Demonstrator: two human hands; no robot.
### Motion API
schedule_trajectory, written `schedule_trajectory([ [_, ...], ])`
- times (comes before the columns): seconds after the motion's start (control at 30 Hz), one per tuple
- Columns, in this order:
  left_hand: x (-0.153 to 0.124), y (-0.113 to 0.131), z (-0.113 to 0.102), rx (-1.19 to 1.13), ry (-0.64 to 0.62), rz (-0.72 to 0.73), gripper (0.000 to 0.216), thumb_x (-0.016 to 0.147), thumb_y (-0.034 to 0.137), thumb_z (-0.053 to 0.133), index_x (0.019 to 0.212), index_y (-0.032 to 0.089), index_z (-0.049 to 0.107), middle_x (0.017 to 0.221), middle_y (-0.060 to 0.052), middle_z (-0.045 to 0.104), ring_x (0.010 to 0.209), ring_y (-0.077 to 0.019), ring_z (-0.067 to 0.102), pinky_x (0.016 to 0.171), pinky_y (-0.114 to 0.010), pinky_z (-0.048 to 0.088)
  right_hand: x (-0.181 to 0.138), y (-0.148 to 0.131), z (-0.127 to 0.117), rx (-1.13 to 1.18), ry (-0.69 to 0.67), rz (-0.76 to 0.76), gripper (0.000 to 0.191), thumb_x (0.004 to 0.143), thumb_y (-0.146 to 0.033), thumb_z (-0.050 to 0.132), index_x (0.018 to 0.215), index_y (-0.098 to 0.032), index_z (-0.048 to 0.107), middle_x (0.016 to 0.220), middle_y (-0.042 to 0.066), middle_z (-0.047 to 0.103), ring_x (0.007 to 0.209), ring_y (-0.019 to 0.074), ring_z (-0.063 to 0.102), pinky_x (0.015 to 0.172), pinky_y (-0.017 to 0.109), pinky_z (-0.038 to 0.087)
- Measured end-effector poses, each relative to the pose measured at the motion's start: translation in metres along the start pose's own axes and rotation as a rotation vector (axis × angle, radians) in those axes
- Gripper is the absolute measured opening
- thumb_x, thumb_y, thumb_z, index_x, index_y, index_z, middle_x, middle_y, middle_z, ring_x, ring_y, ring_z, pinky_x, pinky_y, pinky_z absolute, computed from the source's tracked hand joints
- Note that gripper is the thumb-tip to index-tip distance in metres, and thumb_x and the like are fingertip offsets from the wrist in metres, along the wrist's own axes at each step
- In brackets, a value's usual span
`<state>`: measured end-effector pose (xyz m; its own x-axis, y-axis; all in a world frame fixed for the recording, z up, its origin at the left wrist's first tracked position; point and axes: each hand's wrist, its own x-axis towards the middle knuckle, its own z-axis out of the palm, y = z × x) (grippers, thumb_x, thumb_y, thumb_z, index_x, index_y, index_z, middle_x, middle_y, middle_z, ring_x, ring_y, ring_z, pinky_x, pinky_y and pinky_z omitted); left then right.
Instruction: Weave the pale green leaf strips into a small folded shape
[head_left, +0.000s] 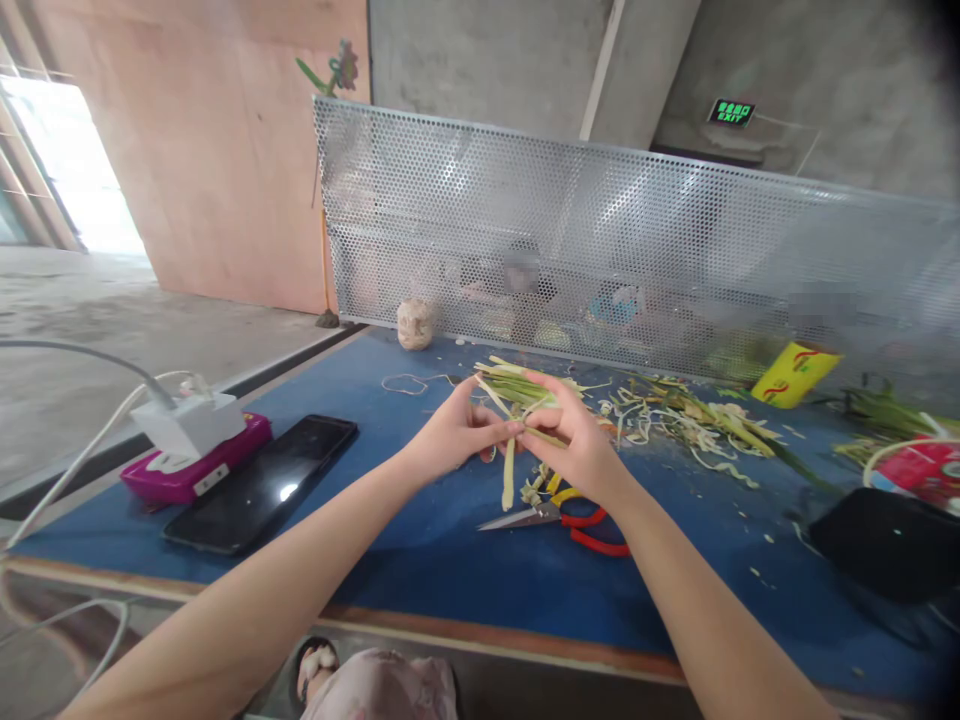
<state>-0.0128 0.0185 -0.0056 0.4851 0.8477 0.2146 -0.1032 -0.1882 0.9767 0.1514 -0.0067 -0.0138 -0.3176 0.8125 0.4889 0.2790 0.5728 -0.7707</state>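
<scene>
Over the middle of the blue table, my left hand (pixel 459 430) and my right hand (pixel 568 432) meet with fingertips nearly touching. Both pinch pale green plant strips (pixel 509 470), and one strip hangs down between them. How the strips cross is partly hidden by my fingers. Just below lies a pair of scissors (pixel 541 515) with red and yellow handles, its blades pointing left. Behind my hands, a bundle of green stalks (pixel 517 384) rests on the table.
Loose plant scraps (pixel 660 415) spread to the right. At left are a black phone (pixel 262 480) and a purple power strip (pixel 225 455) with a white plug. A perforated metal screen (pixel 480 220) borders the back, near a ball of twine (pixel 415 325) and a yellow roll (pixel 795 374).
</scene>
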Motion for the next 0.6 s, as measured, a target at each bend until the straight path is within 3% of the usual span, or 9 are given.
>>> schedule_trajectory([
  [0.1,0.001,0.000,0.000,-0.125,0.030,0.007,0.088,0.061,0.016,0.071,0.131,0.015,0.019,0.060,0.004,0.061,0.050,-0.0071,0.054,0.048,-0.018,0.040,-0.003,0.001,0.002,-0.266,0.025,-0.149,0.054,0.081,-0.017,0.047,0.130,-0.023,0.024,0.070,-0.001,0.055,0.066,0.0147,0.053,0.070,0.034,0.047],
  [0.2,0.000,0.002,0.000,-0.223,0.026,-0.044,0.085,0.061,0.010,0.070,0.130,0.013,0.022,0.063,0.002,0.062,0.048,-0.0058,0.053,0.048,-0.018,0.039,-0.005,-0.003,0.001,-0.517,0.104,-0.300,0.052,0.081,-0.018,0.047,0.129,-0.022,0.028,0.081,0.003,0.055,0.078,0.0170,0.052,0.077,0.036,0.043],
  [0.33,-0.002,0.003,0.002,-0.321,0.074,-0.082,0.094,0.059,0.003,0.069,0.134,0.012,0.013,0.064,0.001,0.063,0.044,-0.0063,0.052,0.043,-0.018,0.037,-0.006,-0.012,-0.002,-0.824,0.183,-0.496,0.042,0.079,-0.021,0.052,0.120,-0.021,0.043,0.095,0.008,0.051,0.087,0.0200,0.049,0.080,0.038,0.039],
  [0.47,-0.001,0.004,0.005,-0.442,0.179,-0.102,0.085,0.063,-0.002,0.063,0.132,0.012,0.015,0.063,0.003,0.061,0.052,-0.0099,0.059,0.049,-0.020,0.045,-0.007,-0.015,-0.002,-1.036,0.128,-0.639,0.024,0.078,-0.019,0.052,0.100,-0.026,0.058,0.098,0.007,0.050,0.085,0.0189,0.047,0.080,0.039,0.033],
  [0.6,-0.002,0.006,0.005,-0.524,0.243,-0.116,0.076,0.065,-0.005,0.061,0.129,0.009,0.022,0.064,0.001,0.061,0.052,-0.0088,0.059,0.050,-0.019,0.046,-0.007,-0.014,-0.002,-1.084,0.066,-0.659,0.022,0.079,-0.017,0.051,0.098,-0.026,0.059,0.101,0.006,0.052,0.088,0.0181,0.047,0.081,0.037,0.030],
])
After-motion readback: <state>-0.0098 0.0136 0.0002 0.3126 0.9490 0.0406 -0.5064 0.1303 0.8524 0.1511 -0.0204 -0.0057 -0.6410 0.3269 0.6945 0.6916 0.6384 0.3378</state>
